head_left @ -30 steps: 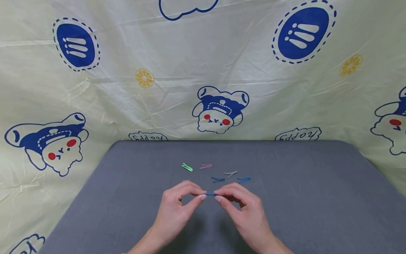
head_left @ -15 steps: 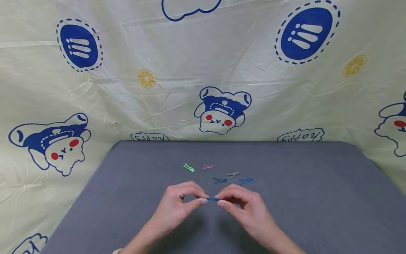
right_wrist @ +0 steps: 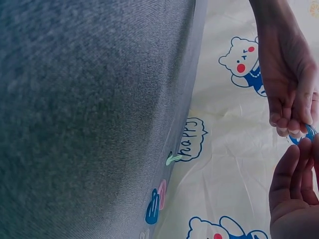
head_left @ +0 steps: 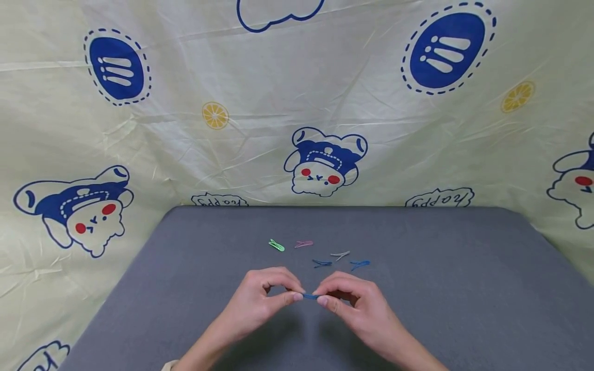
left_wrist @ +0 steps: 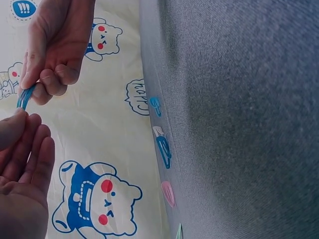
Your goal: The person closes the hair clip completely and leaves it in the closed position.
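A thin blue hair snap clip point(head_left: 310, 296) is held level above the table by both hands in the head view. My left hand point(head_left: 262, 299) pinches its left end between thumb and fingers. The right hand point(head_left: 355, 299) pinches the other end the same way. Fingertips cover both ends, so only the middle shows. In the left wrist view the blue clip point(left_wrist: 25, 97) looks slightly bowed. Just beyond the hands lie a dark blue clip point(head_left: 322, 263) and a brighter blue clip point(head_left: 359, 265), both with their arms spread apart.
Farther back on the grey cloth-covered table point(head_left: 441, 268) lie a green clip point(head_left: 276, 245), a pink clip point(head_left: 303, 243) and a whitish clip point(head_left: 340, 255). A printed curtain point(head_left: 260, 77) hangs behind the table's far edge.
Both hands, still pinching the blue hair clip, have come slightly nearer the person. The view shifted a little. The clips on the table lie as before.
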A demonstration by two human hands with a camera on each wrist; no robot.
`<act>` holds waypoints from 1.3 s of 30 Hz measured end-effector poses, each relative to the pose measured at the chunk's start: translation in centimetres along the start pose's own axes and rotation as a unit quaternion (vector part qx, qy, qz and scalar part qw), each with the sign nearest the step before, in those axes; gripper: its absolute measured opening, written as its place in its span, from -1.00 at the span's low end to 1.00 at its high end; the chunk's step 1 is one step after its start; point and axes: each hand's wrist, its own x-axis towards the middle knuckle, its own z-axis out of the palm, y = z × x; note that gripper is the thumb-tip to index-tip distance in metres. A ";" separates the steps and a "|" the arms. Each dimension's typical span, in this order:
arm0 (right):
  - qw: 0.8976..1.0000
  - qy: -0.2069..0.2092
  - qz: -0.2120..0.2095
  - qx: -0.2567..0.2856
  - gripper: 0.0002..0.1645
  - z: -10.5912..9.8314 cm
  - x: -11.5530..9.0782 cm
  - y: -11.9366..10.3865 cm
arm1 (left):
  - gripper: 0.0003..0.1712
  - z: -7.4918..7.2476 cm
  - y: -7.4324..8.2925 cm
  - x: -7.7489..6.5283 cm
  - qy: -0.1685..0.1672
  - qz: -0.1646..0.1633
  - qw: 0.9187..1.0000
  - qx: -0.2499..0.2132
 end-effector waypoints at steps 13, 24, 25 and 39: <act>0.999 0.005 0.016 -0.030 -0.88 -0.1 0.0 -0.1 | -0.94 0.2 -0.4 -0.1 0.019 -0.053 0.998 0.027; 0.999 0.002 -0.028 -0.038 -0.84 0.1 -0.2 0.2 | -0.83 0.3 -0.5 -0.2 0.050 -0.037 0.995 0.073; 0.999 0.001 -0.028 -0.038 -0.84 0.1 -0.1 0.2 | -0.83 0.3 -0.5 -0.2 0.053 -0.035 0.995 0.075; 0.996 -0.045 -0.029 -0.065 -0.86 -0.6 1.7 0.5 | -0.85 0.0 0.7 0.0 0.065 -0.029 0.992 0.102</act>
